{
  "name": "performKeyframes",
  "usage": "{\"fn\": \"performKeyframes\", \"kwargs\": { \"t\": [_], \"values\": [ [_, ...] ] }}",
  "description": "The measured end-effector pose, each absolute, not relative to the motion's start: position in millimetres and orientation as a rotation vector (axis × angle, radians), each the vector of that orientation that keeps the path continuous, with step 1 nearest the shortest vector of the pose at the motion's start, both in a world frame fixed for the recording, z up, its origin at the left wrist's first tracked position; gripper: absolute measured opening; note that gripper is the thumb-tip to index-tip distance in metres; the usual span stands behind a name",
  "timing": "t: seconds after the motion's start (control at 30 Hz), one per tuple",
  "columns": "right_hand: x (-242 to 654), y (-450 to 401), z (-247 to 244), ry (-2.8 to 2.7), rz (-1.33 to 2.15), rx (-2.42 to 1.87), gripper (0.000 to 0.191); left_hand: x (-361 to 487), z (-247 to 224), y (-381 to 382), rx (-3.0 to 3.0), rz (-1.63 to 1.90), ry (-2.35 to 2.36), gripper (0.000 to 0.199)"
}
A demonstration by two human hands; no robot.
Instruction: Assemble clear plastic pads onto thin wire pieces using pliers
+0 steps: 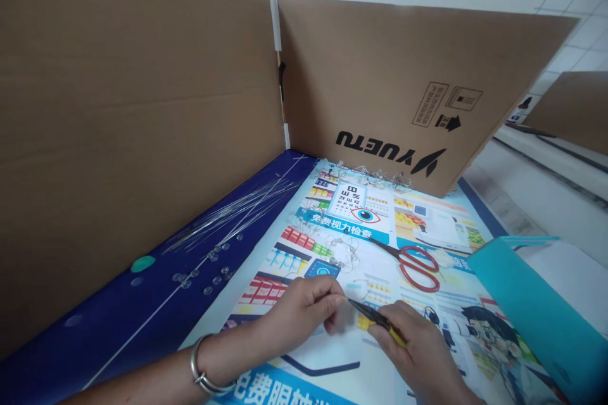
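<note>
Tiled wall [570, 6] behind cardboard screens [133, 107]; printed poster [332, 354] covering the bench. Left to right: loose wires [232, 212] and clear beads [204, 272] on a blue mat [114, 304], easily scattered by a knock; left hand [299, 319], fingers pinched closed at the tips of the pliers [375, 317], any piece held too small to tell; right hand [418, 348], closed around the yellow pliers handles, where a slip could lose a small piece; red scissors [418, 269] beyond, within reach of a careless elbow or sleeve.
</note>
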State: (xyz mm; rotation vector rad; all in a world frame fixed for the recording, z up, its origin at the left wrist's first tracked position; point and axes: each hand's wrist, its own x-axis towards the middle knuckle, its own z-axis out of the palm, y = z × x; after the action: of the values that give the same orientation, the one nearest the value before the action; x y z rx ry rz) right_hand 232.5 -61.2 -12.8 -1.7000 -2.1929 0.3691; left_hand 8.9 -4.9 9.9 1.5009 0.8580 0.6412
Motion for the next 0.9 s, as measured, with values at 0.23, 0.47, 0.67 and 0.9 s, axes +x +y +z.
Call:
{"fn": "performKeyframes", "kwargs": {
  "t": [0.23, 0.47, 0.67, 0.9],
  "values": [
    [233.2, -62.2, -13.9, -2.288, 0.136, -1.651, 0.024, 10.3, 4.0, -7.0, 1.482, 0.571, 0.941, 0.025],
    [232.5, -62.2, -13.6, -2.348, -0.066, -1.619, 0.022, 11.5, 2.9, -8.7, 1.528, 0.494, 1.01, 0.025],
    [240.3, -57.0, -6.2, -2.403, -0.248, -1.746, 0.024, 4.9, 8.0, -3.6, 1.943, 0.538, 1.081, 0.024],
    [246.1, -54.2, -7.8, -2.41, -0.4, -1.827, 0.022, -6.8, 20.4, 11.7, 2.06, 0.549, 1.178, 0.019]
  ]
}}
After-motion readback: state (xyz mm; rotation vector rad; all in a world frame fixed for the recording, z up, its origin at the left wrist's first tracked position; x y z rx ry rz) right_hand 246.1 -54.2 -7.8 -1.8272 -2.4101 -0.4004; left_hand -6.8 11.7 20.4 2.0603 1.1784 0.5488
